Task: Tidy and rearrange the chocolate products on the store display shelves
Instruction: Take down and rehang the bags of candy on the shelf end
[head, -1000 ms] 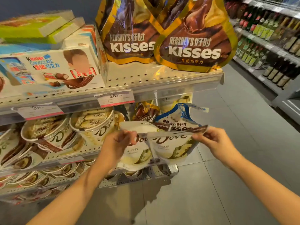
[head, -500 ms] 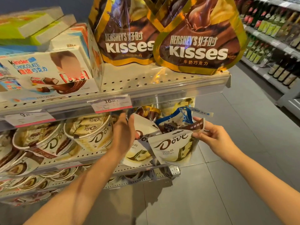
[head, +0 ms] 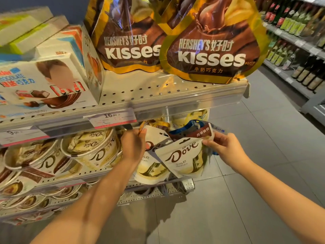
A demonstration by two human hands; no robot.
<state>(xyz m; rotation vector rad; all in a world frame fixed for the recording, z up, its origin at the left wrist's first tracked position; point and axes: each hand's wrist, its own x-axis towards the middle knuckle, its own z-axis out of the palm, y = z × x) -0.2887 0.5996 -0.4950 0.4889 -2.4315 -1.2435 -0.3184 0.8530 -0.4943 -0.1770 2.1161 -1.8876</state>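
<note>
I see my right hand [head: 226,150] pinching the front white Dove bag [head: 184,158] by its top corner — brown letters, tilted, at the lower shelf's [head: 98,175] end. My left hand [head: 133,146] grips the Dove bag behind [head: 151,166].

1. Your left hand [head: 133,147] reaches forward, arm extended, back of the hand toward you, its fingers [head: 140,133] curled.
2. Your right hand [head: 226,149] is raised alongside, thumb and fingers [head: 217,134] pinching.
</note>
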